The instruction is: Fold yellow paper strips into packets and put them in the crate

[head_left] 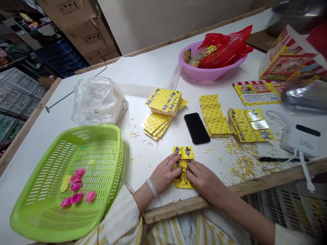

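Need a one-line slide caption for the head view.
Both hands, left hand and right hand, press a yellow printed card flat on the white table, beside a green basket and black phone.

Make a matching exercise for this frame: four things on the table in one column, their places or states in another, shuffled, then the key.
Things:
1. yellow card
2. black phone
3. green basket
4. purple bowl

Places or states:
A. holds a red bag
B. pressed flat under both hands
C. holds small pink pieces
D. lies screen-dark between stacks of yellow cards

Pairs: 1-B, 2-D, 3-C, 4-A
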Tool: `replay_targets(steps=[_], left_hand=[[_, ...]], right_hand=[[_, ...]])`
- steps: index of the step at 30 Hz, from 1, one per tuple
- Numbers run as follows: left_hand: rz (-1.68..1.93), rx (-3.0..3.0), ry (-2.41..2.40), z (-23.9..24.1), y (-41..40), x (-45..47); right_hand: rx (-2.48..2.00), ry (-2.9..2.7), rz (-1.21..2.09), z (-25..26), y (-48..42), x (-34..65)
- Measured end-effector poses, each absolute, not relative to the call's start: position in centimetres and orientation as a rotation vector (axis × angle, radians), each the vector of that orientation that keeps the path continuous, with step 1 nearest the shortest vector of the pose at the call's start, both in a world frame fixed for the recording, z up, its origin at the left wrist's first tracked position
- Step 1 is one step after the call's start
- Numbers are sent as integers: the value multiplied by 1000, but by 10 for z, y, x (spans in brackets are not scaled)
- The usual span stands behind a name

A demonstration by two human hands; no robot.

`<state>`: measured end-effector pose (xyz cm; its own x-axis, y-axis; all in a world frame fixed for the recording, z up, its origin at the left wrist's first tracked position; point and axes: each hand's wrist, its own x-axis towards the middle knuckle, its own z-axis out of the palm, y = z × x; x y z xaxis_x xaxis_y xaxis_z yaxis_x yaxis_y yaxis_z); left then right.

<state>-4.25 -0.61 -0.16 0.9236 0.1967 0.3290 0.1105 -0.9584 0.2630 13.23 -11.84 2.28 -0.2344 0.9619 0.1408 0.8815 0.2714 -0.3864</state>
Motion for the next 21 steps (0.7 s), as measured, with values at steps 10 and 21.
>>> replay_targets(steps=[10, 21], left_hand=[[481, 2631, 248, 4, -2, -42], [489, 2687, 300, -5, -12, -37]], right_hand=[[-1540, -2359, 163, 23, -113, 131], [-1663, -2213, 14, 13, -119, 116]])
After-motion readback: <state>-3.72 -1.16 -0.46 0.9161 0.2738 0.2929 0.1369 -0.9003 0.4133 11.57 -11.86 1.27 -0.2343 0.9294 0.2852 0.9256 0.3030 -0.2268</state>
